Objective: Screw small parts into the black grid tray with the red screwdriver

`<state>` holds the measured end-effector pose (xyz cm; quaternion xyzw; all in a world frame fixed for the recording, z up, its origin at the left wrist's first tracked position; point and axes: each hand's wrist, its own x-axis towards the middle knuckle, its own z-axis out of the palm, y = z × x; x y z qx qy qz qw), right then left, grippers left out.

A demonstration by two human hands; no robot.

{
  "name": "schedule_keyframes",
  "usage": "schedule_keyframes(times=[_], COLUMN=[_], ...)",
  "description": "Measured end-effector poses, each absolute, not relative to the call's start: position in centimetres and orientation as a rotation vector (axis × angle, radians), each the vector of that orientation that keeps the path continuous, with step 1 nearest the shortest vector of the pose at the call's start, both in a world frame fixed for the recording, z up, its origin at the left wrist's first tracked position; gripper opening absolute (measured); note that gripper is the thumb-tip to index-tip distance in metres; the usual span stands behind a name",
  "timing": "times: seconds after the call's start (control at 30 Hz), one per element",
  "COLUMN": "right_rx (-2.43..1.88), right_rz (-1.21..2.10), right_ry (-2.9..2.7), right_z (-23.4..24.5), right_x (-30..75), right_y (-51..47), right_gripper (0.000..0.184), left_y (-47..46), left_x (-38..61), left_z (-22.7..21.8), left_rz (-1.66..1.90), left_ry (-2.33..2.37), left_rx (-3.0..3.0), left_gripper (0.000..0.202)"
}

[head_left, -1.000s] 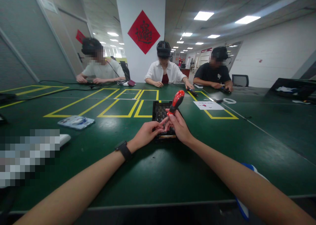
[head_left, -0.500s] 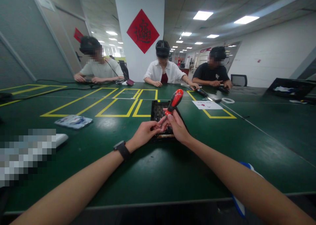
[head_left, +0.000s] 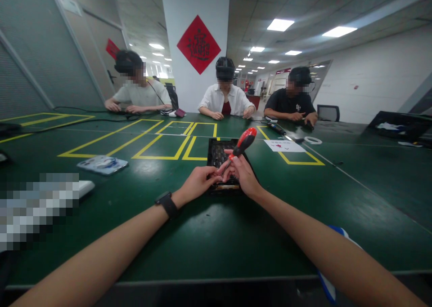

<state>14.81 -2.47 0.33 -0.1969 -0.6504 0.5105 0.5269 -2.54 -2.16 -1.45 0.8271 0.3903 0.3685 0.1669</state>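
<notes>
Over a black open case point(head_left: 216, 150) with many small dark compartments, my right hand point(head_left: 247, 174) is closed on a screwdriver point(head_left: 245, 141). Its red and black handle leans up to the right, and the shaft slants down left between my fingers. The fingers of my left hand point(head_left: 200, 180) are pinched close to the screwdriver's tip, at the case's near left part. What lies between them is too small to make out. Both hands meet above the case and hide much of its inside. A dark watch point(head_left: 166, 203) is on my left wrist.
A patterned pouch point(head_left: 103, 164) and a blurred-out white object point(head_left: 86, 189) lie left. A paper sheet point(head_left: 284, 146), a dark tool point(head_left: 277, 128) and a white tape ring point(head_left: 313, 140) lie right. Yellow tape marks the green table point(head_left: 209, 239). Three people sit across.
The screwdriver's handle has tipped further to the right and slightly down. My hands stay over the case. The middle person across has drawn a hand back from the dark tool.
</notes>
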Motion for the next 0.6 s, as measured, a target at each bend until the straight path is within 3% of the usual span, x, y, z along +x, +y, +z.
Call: schedule_keyframes(times=[0.6], right_rx=[-0.484], right_rz=[1.239], right_ry=[-1.510], right_z=[0.18], right_x=[14.86], right_y=[-2.03], right_gripper=[0.036], left_y=[-2.08], left_x=[-2.61], left_z=[-1.30], left_rz=[1.031], left_ry=[1.026], left_rx=[2.409], left_gripper=[0.022])
